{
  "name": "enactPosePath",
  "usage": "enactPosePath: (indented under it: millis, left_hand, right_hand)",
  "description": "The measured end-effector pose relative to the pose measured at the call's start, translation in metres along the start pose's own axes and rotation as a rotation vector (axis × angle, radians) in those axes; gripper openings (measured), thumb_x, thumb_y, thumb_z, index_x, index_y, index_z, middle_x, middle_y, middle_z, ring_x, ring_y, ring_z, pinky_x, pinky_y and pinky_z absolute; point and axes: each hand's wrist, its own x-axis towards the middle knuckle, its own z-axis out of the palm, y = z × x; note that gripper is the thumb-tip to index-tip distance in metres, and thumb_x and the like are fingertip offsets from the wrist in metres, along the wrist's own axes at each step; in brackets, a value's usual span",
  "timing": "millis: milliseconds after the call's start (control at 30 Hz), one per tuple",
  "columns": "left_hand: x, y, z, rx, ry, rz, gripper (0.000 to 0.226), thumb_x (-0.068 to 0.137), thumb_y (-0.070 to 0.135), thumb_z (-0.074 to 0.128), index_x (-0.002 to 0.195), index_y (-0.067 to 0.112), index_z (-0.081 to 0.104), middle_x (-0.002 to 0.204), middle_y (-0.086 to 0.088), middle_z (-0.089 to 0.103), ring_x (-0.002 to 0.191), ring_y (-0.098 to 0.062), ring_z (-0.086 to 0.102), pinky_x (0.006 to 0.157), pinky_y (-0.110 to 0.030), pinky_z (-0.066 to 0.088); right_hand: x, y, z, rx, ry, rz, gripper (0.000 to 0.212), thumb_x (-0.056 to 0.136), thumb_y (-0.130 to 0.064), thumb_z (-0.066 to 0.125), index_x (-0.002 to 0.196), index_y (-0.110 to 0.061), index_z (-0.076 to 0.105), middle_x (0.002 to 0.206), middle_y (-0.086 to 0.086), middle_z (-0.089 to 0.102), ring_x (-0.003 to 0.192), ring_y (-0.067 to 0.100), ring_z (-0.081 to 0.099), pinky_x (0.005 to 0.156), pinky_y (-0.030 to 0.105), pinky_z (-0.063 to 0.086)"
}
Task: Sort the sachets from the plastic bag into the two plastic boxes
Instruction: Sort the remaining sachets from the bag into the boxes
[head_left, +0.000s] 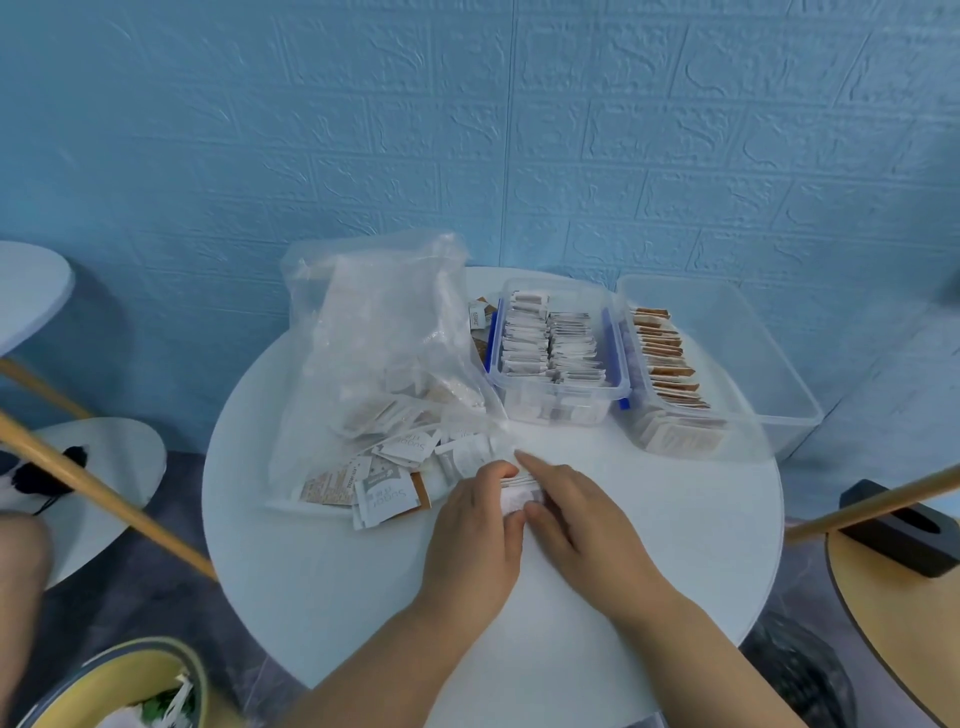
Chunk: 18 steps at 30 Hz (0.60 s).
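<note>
Mid-tabletop (675, 519), the left hand (475, 530) and right hand (576, 514) together pinch a small stack of white sachets (517, 493). The plastic bag (384, 353) lies by the left edge.

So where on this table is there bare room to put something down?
Bare tabletop lies right of the right hand, before the larger box, and left of the left hand, below the spilled sachets. Both hands hold a sachet stack. Crowded behind: plastic bag, clip box.
</note>
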Motion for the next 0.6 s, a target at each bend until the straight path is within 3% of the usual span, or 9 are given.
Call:
enactPosePath:
  millis: [100,267,433,600]
  left_hand:
    - [0.001,-0.002,0.002,-0.020,-0.003,-0.027,0.032,0.089,0.013,0.055,0.121,0.012,0.049,0.109,-0.005,0.058,0.102,-0.020,0.052,0.082,-0.025,0.041]
    - [0.005,-0.002,-0.001,-0.045,-0.033,-0.031,0.028,0.090,0.016,0.055,0.117,0.014,0.047,0.106,-0.003,0.056,0.096,-0.018,0.053,0.076,-0.023,0.042]
    - [0.037,0.020,-0.021,-0.052,0.007,0.073,0.033,0.090,0.016,0.056,0.121,0.013,0.044,0.108,-0.007,0.057,0.097,-0.022,0.054,0.077,-0.026,0.041]
    - [0.105,0.051,-0.038,-0.031,0.043,0.188,0.036,0.089,0.010,0.056,0.122,0.005,0.044,0.110,-0.016,0.060,0.099,-0.031,0.055,0.080,-0.035,0.042]
  right_hand:
    - [0.001,0.001,0.001,-0.021,0.014,-0.028,0.038,0.092,-0.031,0.041,0.130,-0.031,0.041,0.116,-0.010,0.058,0.102,0.001,0.049,0.089,0.007,0.034]
    - [0.006,0.000,-0.008,0.057,-0.015,0.005,0.029,0.089,-0.017,0.054,0.117,-0.023,0.058,0.104,-0.008,0.057,0.095,-0.002,0.051,0.080,0.007,0.039]
    - [0.039,-0.013,-0.054,0.112,-0.084,0.031,0.023,0.086,-0.013,0.062,0.105,-0.025,0.057,0.097,-0.012,0.060,0.088,0.002,0.057,0.077,0.009,0.045]
    - [0.104,-0.016,-0.109,-0.071,-0.075,0.019,0.019,0.082,-0.015,0.067,0.090,-0.027,0.055,0.076,-0.017,0.057,0.065,-0.002,0.054,0.064,0.011,0.041]
